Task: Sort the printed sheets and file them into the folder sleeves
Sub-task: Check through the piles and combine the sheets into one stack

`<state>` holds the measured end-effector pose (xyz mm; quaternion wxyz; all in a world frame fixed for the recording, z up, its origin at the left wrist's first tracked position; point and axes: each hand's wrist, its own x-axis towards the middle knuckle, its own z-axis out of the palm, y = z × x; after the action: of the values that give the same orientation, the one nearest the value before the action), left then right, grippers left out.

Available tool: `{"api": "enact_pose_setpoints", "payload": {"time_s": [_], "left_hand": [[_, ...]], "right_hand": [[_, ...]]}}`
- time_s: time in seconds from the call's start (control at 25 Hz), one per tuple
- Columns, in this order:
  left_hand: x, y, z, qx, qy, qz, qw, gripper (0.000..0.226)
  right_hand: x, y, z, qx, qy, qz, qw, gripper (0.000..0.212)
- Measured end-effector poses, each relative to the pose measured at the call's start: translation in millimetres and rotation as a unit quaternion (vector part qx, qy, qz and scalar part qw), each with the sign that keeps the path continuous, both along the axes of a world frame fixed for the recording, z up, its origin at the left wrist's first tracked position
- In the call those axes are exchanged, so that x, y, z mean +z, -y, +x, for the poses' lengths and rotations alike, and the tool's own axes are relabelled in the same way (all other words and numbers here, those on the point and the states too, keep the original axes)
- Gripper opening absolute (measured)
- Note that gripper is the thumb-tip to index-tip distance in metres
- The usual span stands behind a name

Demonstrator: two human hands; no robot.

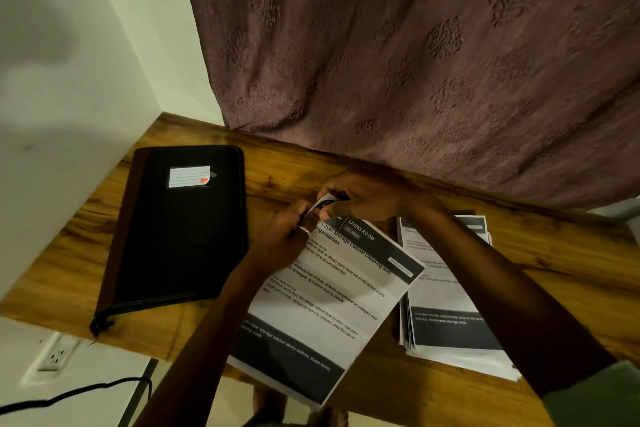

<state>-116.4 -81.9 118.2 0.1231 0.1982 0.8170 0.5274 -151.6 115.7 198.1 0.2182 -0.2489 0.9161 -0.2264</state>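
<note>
Left hand (287, 236): pinches the curled top corner of a white printed sheet with dark bands (329, 291).
Right hand (360, 199): pinches that same corner.
Sheet: slanted on the brown wooden table (571, 274), beneath both hands.
Stack of printed sheets (446, 291): beside the right forearm.
Closed black zip folder (180, 236): left of the left hand.

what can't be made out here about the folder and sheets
Head view:
- folder: sleeves hidden under its closed cover.
- LIVING ROOM sheet: top corner hidden by the pinching left hand and right hand.
- stack of sheets: lower pages covered by the top one, part behind the right forearm, small print blurred.
</note>
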Motion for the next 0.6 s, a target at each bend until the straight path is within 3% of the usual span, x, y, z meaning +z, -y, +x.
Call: {"api": "enact_pose_setpoints", "payload": {"time_s": [0.36,0.6], "left_hand": [[3.8,-1.6,2.7,-0.006,-0.012,0.012,1.000,0.020],[-0.8,-0.5,3.6,-0.009,0.007,0.018,1.000,0.017]], "right_hand": [[-8.0,-3.2,-2.0,-0.001,-0.012,-0.058,0.998,0.010],[-4.8,-7.0,-1.2,-0.032,0.059,-0.091,0.994,0.023]]}}
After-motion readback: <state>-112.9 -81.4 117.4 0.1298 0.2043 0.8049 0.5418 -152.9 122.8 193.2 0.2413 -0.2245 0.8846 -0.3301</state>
